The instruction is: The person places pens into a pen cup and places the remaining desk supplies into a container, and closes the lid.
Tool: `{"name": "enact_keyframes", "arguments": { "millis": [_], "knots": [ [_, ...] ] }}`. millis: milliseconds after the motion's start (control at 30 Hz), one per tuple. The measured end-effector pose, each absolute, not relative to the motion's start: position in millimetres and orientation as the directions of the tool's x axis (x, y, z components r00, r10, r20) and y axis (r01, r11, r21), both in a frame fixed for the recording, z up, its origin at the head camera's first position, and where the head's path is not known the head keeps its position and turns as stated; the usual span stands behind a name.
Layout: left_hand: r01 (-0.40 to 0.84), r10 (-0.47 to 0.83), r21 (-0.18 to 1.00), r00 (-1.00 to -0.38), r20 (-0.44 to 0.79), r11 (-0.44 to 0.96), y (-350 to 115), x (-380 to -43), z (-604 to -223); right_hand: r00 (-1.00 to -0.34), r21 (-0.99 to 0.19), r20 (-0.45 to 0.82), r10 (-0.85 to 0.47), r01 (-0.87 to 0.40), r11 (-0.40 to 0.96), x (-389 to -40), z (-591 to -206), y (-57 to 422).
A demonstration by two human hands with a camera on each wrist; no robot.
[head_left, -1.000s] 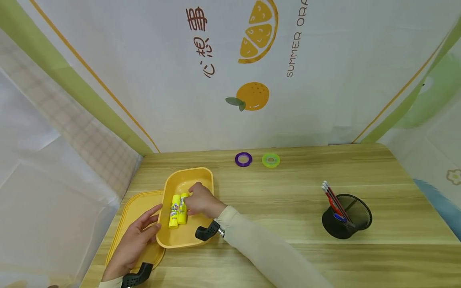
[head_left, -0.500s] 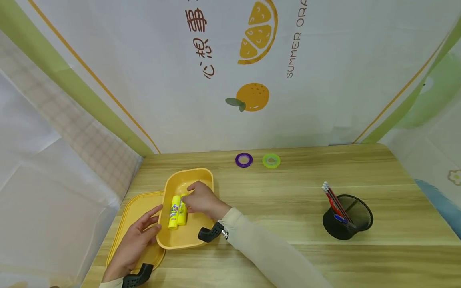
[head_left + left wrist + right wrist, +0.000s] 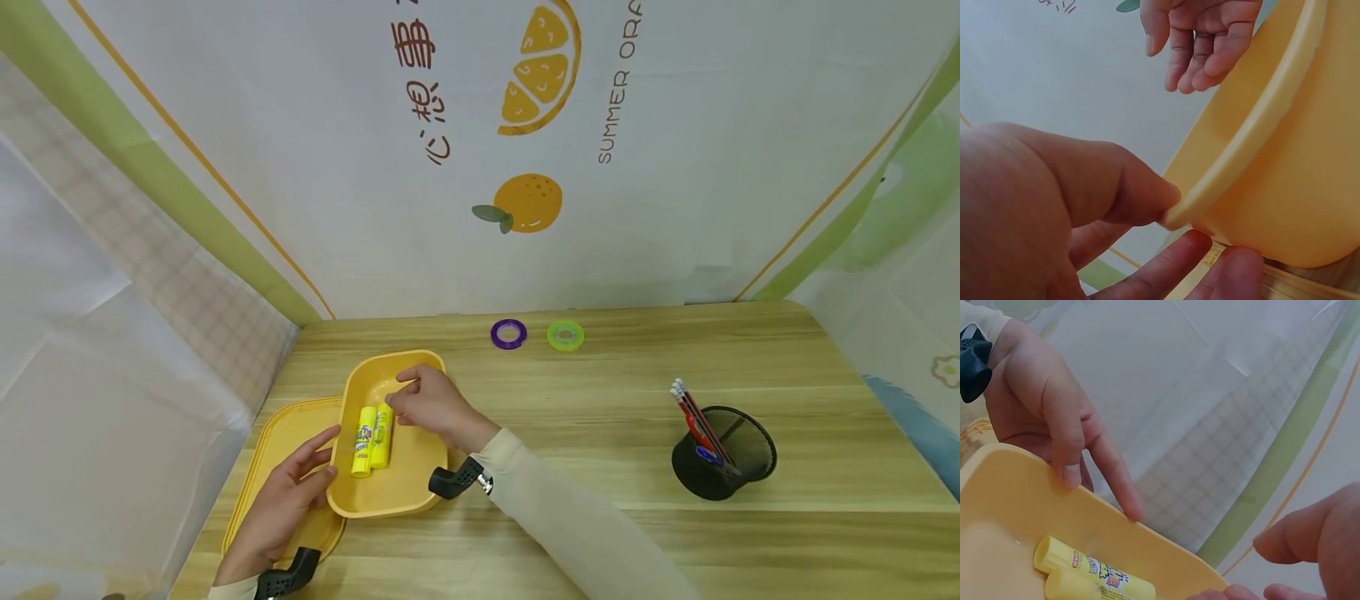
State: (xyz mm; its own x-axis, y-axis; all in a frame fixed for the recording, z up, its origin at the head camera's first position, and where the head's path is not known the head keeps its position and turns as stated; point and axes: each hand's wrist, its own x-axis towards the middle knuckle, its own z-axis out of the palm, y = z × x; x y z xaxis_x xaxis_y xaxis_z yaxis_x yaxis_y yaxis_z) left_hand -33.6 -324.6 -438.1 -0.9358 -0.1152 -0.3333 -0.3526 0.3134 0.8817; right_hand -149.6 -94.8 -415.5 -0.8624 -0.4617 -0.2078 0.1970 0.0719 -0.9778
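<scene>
Two yellow glue sticks, the left one point(image 3: 363, 442) and the right one point(image 3: 382, 435), lie side by side in a yellow plastic box point(image 3: 420, 500). My left hand point(image 3: 281, 496) holds the box's left side, its thumb tip on the rim and other fingers against the outer wall in the left wrist view. Over the box's right part, my right hand point(image 3: 435, 407) hovers near the glue sticks' upper ends with loosely bent fingers and nothing in them. The right wrist view shows its thumb point(image 3: 1297, 534) apart from the fingers.
Under the box's left side lies a flat yellow lid point(image 3: 258, 462). A purple tape roll point(image 3: 496, 335) and a green tape roll point(image 3: 553, 337) lie along the back of the wooden table point(image 3: 570, 442). At right, a black mesh pen holder point(image 3: 693, 479) contains several red pencils point(image 3: 697, 421).
My right hand has let go of the right glue stick and drawn back to the right and slightly upward. The left hand keeps its place on the box.
</scene>
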Motion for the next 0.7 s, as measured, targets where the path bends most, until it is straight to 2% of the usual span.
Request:
{"name": "enact_keyframes", "arguments": {
  "millis": [433, 700],
  "knots": [
    [-0.360, -0.115, 0.880, -0.933, -0.341, 0.310, -325.1, -33.5, -439.4, -0.911, -0.991, -0.083, -0.403, 0.116, -0.059, -164.8, -420.7, -76.6],
    [-0.361, -0.120, 0.882, -0.933, -0.340, 0.304, -323.9, -33.3, -438.2, -0.930, -0.999, -0.053, -0.364, 0.052, 0.013, -178.6, -423.4, -62.8]
  ]
}}
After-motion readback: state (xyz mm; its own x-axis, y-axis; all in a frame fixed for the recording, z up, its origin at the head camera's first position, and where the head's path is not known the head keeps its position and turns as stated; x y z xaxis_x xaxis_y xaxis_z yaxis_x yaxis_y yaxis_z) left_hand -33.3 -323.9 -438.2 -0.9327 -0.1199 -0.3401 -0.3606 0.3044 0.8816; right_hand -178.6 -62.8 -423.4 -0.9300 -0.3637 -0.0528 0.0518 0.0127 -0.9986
